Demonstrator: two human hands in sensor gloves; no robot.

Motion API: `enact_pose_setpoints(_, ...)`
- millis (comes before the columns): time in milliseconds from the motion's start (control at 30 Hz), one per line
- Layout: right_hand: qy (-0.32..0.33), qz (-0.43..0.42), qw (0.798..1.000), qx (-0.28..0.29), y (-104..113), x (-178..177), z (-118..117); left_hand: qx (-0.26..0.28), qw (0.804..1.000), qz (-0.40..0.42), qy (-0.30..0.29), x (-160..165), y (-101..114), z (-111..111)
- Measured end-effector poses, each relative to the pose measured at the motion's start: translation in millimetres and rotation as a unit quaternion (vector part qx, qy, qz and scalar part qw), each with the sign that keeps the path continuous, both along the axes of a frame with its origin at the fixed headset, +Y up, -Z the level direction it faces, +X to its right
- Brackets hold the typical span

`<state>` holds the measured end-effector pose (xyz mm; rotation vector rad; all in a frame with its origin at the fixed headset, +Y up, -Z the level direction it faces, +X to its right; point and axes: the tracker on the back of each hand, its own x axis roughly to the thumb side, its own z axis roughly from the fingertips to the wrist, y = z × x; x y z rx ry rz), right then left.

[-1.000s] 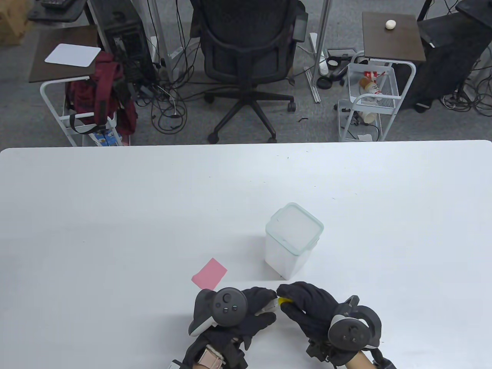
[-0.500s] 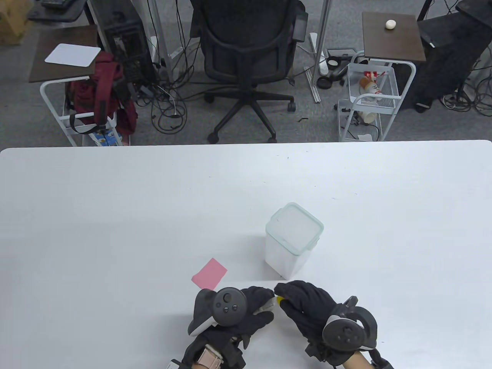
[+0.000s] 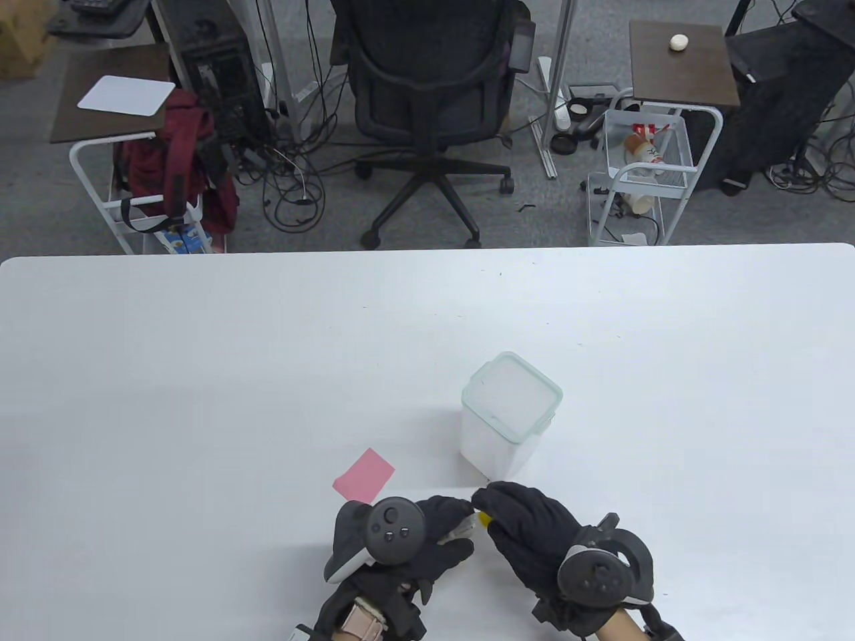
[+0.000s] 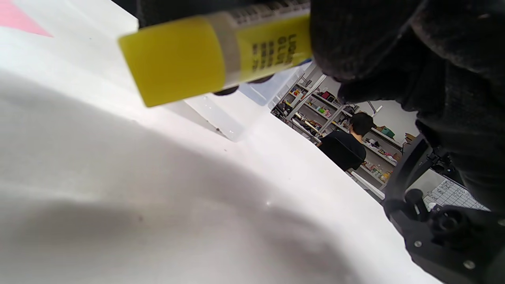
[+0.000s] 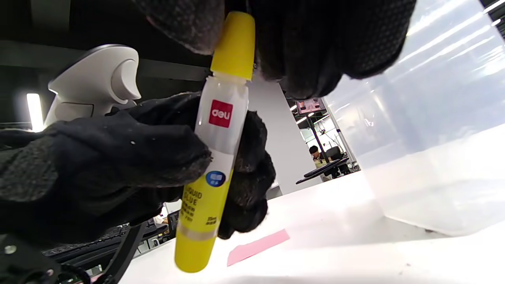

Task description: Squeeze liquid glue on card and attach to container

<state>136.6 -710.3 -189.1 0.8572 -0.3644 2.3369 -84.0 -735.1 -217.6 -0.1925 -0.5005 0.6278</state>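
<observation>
Glue bottle (image 5: 215,157): a clear tube with a yellow base and a yellow cap, labelled "LIQUID GLUE", is held off the table (image 3: 200,374) between both hands, near the middle of the table's near edge; only a small part of it is seen in the table view.
Left hand (image 3: 427,541): the body of the glue bottle is gripped by the curled fingers (image 5: 118,157); a tracker (image 3: 394,531) is strapped to the back of the hand.
Right hand (image 3: 528,534): the yellow cap (image 5: 235,45) is pinched by the fingertips (image 5: 185,21), as shown in the right wrist view; a second tracker (image 3: 601,577) is carried on the back of this hand.
Card (image 3: 364,475): a pink card is laid flat on the table, just beyond the left hand and apart from the bottle; it is touched by neither hand.
Container (image 3: 509,417): a translucent square tub with a pale green-rimmed lid is stood upright near the centre of the table, just beyond the right hand and to the right of the card.
Contact with container: whether the right fingertips touch its wall cannot be told.
Beyond the far edge: an office chair (image 3: 427,100), a red backpack (image 3: 177,163) on a white cart and a wire trolley (image 3: 641,173) are seen on the floor.
</observation>
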Motion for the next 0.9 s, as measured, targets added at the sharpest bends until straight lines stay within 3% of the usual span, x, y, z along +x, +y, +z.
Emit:
enact_pose_setpoints(200, -0.035, -0.014, 0.999, -0.009, 0.3, 3.3, -2.8, 0.003, 1.000, -0.003, -0.001, 1.1, 0.1, 0.2)
enact_pose_setpoints(433, 0.005, -0.015, 1.000, -0.025, -0.6, 2.4, -3.2, 0.000, 1.000, 0.002, 0.004, -1.7, -1.0, -0.8)
enact_pose_setpoints(600, -0.021, -0.027, 0.999, -0.034, -2.0, 2.6, -5.1, 0.007, 1.000, -0.011, -0.006, 0.9, -0.5, 0.8)
enact_pose_setpoints(733, 0.003, -0.011, 0.999, -0.032, 5.4, 6.3, -4.6, -0.001, 1.000, -0.006, 0.000, 0.4, -1.9, -1.1)
enact_pose_setpoints(900, -0.043, -0.011, 0.999, -0.014, 22.5, 33.3, -5.9, -0.009, 1.000, 0.018, 0.021, -9.6, -2.0, -4.2)
